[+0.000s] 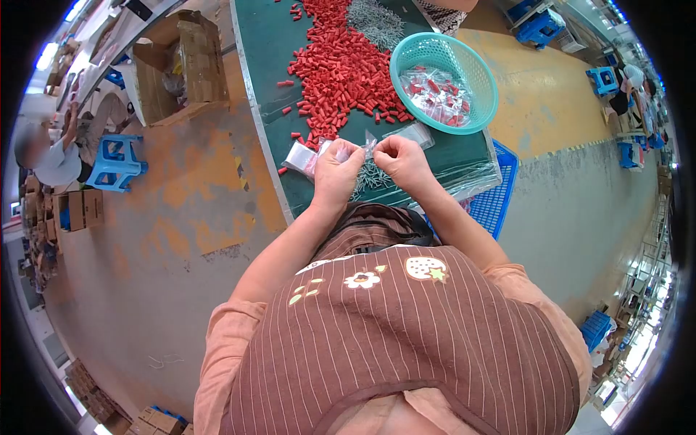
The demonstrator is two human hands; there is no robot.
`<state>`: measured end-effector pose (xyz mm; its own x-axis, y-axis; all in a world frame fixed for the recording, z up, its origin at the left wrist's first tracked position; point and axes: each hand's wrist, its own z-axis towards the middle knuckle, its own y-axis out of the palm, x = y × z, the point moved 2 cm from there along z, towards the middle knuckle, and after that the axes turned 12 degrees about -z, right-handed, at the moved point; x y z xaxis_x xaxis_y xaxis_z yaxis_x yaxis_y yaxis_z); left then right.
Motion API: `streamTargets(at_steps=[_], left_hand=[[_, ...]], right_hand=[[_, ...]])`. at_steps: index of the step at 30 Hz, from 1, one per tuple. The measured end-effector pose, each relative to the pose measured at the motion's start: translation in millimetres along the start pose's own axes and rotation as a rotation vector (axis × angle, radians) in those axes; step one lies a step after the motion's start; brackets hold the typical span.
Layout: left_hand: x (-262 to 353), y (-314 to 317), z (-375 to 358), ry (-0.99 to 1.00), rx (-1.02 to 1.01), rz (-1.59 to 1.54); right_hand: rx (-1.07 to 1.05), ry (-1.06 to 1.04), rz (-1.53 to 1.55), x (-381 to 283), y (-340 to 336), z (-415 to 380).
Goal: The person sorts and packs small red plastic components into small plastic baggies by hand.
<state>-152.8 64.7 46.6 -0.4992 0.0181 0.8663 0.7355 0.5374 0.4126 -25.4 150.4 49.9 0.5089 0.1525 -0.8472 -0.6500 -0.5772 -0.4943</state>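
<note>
My left hand (336, 174) is closed in a pinch on a small clear plastic bag (370, 141) at the near end of the green table. My right hand (407, 165) has its fingers curled together at the bag's other side, seemingly pinching its edge. What lies inside the bag is too small to make out. A stack of flat clear bags (299, 158) lies beside my left hand, and more clear bags (416, 135) lie behind my right. Grey screws (371, 178) are scattered below my hands. Beyond them spreads a big heap of red plastic sleeves (337, 87).
A turquoise basket (490, 101) of filled bags stands at the table's right edge. More screws (375, 25) are piled at the back, near another person. A blue crate (502, 190) sits below right. Cardboard box (203, 65), blue stool (116, 163) and a seated person are left.
</note>
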Motion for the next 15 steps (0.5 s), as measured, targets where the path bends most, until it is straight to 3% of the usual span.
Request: streamTargets(at_steps=[3,6,9,10,13,15], left_hand=[[-14,-8,8,0.087,0.06,0.155],[-25,-16,11,-0.11,-0.004,0.174],[-26,-24,11,-0.062,0.032,0.34],[-25,-27,13,0.016,0.034,0.481],[-13,-29,12,0.056,0.102,0.517],[-18,-46,21,0.009,0.116,0.418]], right_hand=[[0.015,-0.025,0.075,-5,9,-4],[-0.024,-0.071,0.119,-2,18,-7],[-0.093,-0.128,-0.022,-7,17,-13],[-0.095,-0.134,-0.017,-5,19,-14],[-0.175,-0.112,0.058,13,27,-1],[-0.174,-0.148,-0.207,28,32,8]])
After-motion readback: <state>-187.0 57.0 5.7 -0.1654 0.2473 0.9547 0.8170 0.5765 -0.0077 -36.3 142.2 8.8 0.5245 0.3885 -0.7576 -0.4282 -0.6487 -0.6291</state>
